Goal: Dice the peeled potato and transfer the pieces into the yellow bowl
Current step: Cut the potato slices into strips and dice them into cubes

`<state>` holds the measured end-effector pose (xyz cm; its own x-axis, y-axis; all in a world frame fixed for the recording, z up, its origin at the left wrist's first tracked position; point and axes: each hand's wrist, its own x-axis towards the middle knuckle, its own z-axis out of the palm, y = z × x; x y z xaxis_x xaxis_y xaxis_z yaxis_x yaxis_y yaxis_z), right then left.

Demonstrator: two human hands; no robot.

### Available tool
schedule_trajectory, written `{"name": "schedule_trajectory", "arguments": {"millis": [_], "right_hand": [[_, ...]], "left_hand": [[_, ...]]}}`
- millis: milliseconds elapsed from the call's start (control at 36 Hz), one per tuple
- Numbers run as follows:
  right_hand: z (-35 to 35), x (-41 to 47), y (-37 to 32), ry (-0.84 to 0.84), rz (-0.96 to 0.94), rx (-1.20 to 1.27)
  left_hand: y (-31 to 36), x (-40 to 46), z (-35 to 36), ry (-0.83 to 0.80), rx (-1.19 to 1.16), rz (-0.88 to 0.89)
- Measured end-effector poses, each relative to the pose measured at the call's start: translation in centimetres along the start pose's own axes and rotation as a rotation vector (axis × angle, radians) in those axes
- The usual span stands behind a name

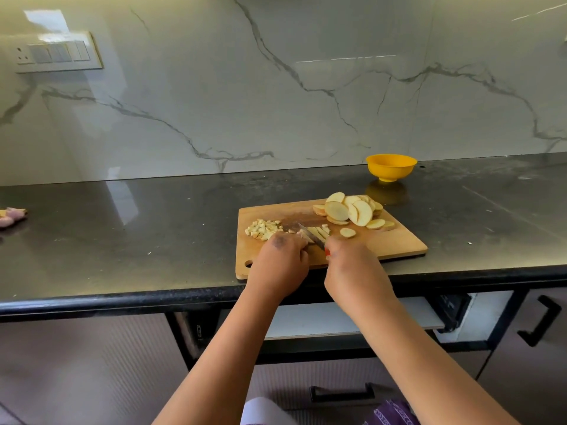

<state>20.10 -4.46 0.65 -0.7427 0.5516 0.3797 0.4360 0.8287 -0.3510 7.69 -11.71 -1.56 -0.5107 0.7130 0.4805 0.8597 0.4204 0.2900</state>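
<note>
On dark stone counter (153,228) lies a wooden cutting board (395,240). Right hand (352,271) grips the red-handled knife (313,237) over pale potato strips (320,232); left hand (280,262), fingers curled, holds them.

**What the view withholds**

The right hand (352,265) covers the knife (311,236) handle; only a red speck shows beside its fingers (339,240). The left hand (280,262) hides its own fingertips and whatever they press. Far left of the fingers, pinkish items (12,216) are cut by the frame edge, too blurred to identify. The yellow bowl (391,167) interior is unseen.
</note>
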Motion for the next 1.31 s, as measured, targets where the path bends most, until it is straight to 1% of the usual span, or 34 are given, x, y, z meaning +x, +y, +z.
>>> {"name": "schedule_trajectory", "arguments": {"millis": [83,167,306,417,472,528,611,694,833,1000,1306], "right_hand": [[0.0,0.4,-1.1,-0.042,-0.048,-0.077],[-0.3,0.5,-0.8,-0.072,-0.027,-0.022],[-0.9,-1.6,1.7,-0.084,0.043,0.049],[-2.6,-1.5,3.7,-0.123,0.036,0.128],[-3.2,-1.2,4.1,-0.103,0.038,0.18],[-3.2,-1.0,3.9,-0.043,0.04,0.218],[-2.6,-0.8,3.2,0.032,0.004,0.216],[-1.7,-0.7,2.7,0.018,-0.036,0.171],[-0.6,-0.7,2.4,-0.013,-0.047,0.146],[0.2,-0.4,2.2,-0.011,-0.074,0.108],[0.8,-0.6,1.8,0.029,-0.096,0.114]], "left_hand": [[-0.3,0.3,0.3,0.012,-0.028,0.028],[-0.2,0.2,0.4,-0.005,-0.026,0.028],[-0.1,0.1,0.0,-0.015,-0.034,0.009],[0.2,-0.1,-0.3,0.006,-0.067,-0.008],[0.2,-0.2,-0.2,0.019,-0.061,-0.006],[0.1,-0.3,-0.1,0.036,-0.051,-0.002],[0.1,-0.4,-0.1,0.049,-0.048,0.003],[0.1,-0.4,-0.2,0.042,-0.05,0.012],[0.0,-0.3,0.1,0.046,-0.048,0.0],[0.0,-0.2,0.1,0.035,-0.028,0.009],[-0.3,-0.1,0.3,0.013,-0.014,0.013]]}}
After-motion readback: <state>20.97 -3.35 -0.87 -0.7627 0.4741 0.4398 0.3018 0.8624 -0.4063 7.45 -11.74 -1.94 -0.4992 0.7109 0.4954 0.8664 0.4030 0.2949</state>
